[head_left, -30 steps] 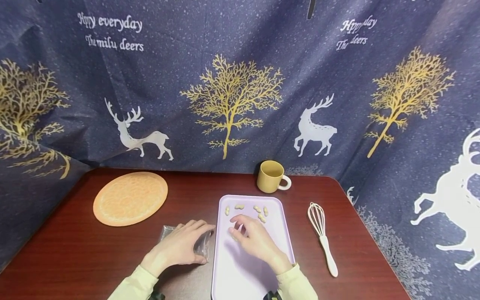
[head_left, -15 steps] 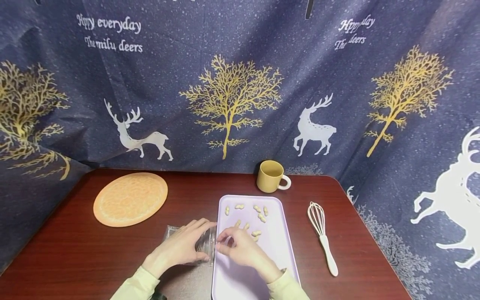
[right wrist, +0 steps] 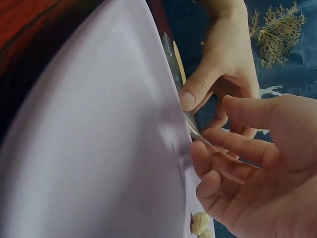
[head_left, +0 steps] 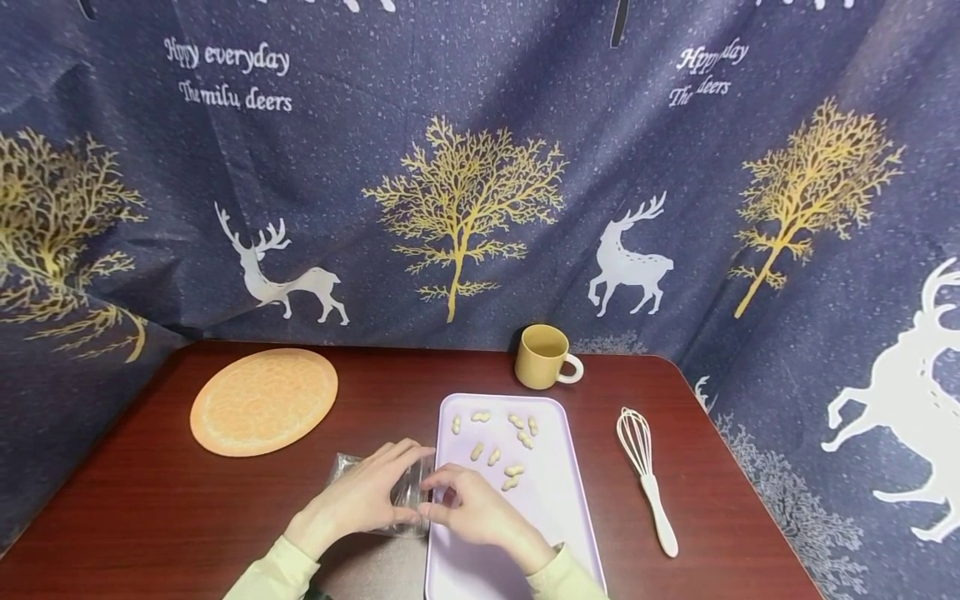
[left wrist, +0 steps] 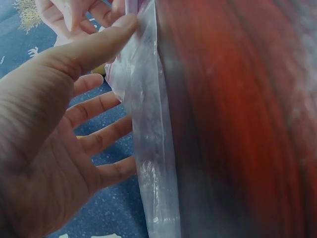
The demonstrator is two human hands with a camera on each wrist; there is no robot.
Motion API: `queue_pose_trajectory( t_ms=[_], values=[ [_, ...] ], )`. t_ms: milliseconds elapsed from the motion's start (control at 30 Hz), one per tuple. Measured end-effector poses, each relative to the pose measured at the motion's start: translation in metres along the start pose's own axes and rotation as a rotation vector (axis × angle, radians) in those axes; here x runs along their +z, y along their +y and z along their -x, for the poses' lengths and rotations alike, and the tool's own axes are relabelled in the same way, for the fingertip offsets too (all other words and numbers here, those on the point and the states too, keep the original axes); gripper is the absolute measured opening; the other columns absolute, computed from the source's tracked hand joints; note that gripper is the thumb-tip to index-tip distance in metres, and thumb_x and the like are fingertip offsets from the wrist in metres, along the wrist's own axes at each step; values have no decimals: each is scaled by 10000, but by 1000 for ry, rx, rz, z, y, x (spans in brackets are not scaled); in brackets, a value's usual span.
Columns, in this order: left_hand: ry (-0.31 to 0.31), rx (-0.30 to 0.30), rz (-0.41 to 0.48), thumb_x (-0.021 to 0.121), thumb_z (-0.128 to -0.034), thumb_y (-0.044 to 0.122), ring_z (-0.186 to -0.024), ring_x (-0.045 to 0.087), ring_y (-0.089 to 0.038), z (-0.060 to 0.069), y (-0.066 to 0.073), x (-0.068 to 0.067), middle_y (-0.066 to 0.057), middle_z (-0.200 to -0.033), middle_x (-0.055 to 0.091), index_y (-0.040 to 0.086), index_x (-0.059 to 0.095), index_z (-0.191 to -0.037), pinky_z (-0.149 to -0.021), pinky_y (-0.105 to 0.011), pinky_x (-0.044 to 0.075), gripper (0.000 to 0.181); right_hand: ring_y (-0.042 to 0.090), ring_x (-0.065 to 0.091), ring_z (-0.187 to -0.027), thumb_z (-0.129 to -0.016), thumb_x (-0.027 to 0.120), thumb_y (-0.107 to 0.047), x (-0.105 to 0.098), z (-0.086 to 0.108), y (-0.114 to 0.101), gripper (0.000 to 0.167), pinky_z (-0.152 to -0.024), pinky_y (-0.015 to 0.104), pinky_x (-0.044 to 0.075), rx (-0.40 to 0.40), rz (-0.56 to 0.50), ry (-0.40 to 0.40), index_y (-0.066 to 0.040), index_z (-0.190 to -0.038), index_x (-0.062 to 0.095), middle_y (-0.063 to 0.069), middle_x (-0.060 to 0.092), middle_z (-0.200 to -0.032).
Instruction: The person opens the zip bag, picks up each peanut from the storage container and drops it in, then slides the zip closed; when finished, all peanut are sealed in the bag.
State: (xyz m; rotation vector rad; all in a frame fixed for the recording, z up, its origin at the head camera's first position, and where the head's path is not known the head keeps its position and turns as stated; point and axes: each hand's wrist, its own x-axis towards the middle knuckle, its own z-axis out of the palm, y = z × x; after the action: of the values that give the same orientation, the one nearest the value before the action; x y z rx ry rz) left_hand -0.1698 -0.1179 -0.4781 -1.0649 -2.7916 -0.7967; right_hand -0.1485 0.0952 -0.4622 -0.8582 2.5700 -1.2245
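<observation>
A clear plastic bag lies on the table against the left edge of a lilac tray. My left hand rests over it, thumb and fingers spread; in the left wrist view, the thumb touches the bag's film. My right hand reaches across the tray's left rim, its fingertips at the bag's edge. A gap shows between its thumb and index finger in the right wrist view, with nothing visible held there. Several peanuts lie scattered on the tray's far half; one peanut shows below the right fingers.
An orange round mat sits at the table's far left. Behind the tray stands a mustard mug with a white handle. To the tray's right lies a white whisk. A dark blue printed cloth hangs behind the table.
My right hand has moved left and nearer, from above the tray to the bag's edge, uncovering several peanuts. My left hand has stayed on the bag, almost still.
</observation>
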Motion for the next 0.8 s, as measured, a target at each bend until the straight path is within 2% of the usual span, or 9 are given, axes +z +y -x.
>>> queue_pose_trajectory(
  t_ms=[167,400,633,800],
  values=[
    [15,-3,-18,874,-702,415,-1175,533,-173,1,3,-1,46,-1296,558,135,555,-1378,-916,-485,477,798,47,572,-801,-904,725,-164,-1,0,2,278,-722,221,493,30,-82,20,-7,-1132,695,81,677,-1046],
    [26,2,-43,861,-627,596,-1253,494,-175,2,11,-2,30,-1366,514,134,525,-1412,-954,-495,446,970,78,594,-829,-906,718,-165,-9,1,-1,251,-698,231,470,60,-130,87,-43,-1126,714,36,693,-1027],
    [48,21,-83,852,-615,573,-1266,481,-165,2,20,-2,20,-1392,494,139,487,-1436,-989,-470,427,998,106,606,-794,-891,722,-120,-14,1,-4,181,-681,239,469,79,-186,171,-44,-1055,735,37,714,-957],
    [95,34,-104,847,-627,590,-1251,479,-145,2,23,-3,25,-1375,494,152,493,-1425,-991,-447,423,977,102,603,-761,-858,737,-62,-15,0,-4,132,-682,249,483,75,-253,209,-34,-985,717,64,710,-920]
  ],
)
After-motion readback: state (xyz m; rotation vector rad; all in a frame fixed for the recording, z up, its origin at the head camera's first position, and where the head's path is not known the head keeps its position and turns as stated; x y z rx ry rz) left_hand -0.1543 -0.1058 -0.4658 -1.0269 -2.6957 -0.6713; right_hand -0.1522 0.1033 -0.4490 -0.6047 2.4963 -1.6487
